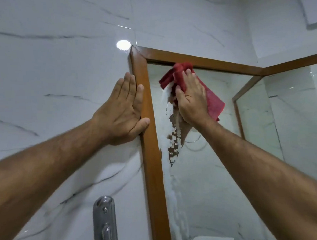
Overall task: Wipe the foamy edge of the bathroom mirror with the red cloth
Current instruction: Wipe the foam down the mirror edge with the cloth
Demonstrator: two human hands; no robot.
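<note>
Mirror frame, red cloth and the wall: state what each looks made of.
Mirror frame: looks like wood or a wood-look laminate, orange-brown, smooth with a slight sheen. Red cloth: soft, matte fabric, folding under the right hand. Wall: glossy marble-look tile with grey veins and a lamp's glare.

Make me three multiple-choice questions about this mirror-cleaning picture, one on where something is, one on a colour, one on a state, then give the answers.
1. Where does the left hand rest?
A. flat on the wall tile against the wooden frame
B. on the glass
C. on the chrome fitting

2. What colour is the cloth?
A. blue
B. red
C. white

3. How is the foam along the mirror's left edge?
A. all wiped off
B. still streaking down the glass
C. covering the whole mirror

Answers: 1 A, palm on the marble tile, thumb on the frame. 2 B, the cloth under the right hand is red. 3 B, white foam runs down beside the frame below the cloth.
</note>
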